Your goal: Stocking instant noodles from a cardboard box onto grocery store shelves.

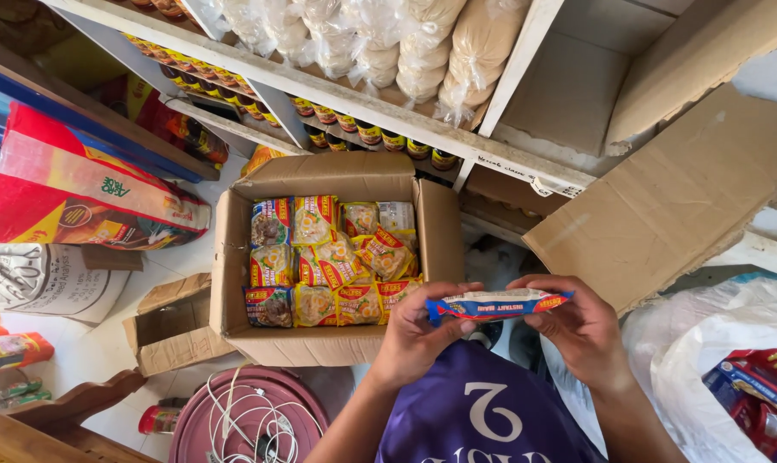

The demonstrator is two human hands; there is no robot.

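A flat noodle packet (496, 303) with a blue, red and white edge is held level between both hands, seen edge-on. My left hand (416, 336) pinches its left end and my right hand (582, 327) pinches its right end. Just left of the hands stands an open cardboard box (234, 257) holding several yellow and red noodle packets (330, 261), packed flat in rows. A purple shirt with a white numeral (483, 420) fills the bottom centre below my hands.
White shelves (363, 103) above carry bagged goods and small bottles. A large loose cardboard sheet (671, 197) leans at right. White plastic bags (723, 360) sit bottom right, a red sack (71, 184) at left, a maroon lid with coiled white cord (251, 416) below the box.
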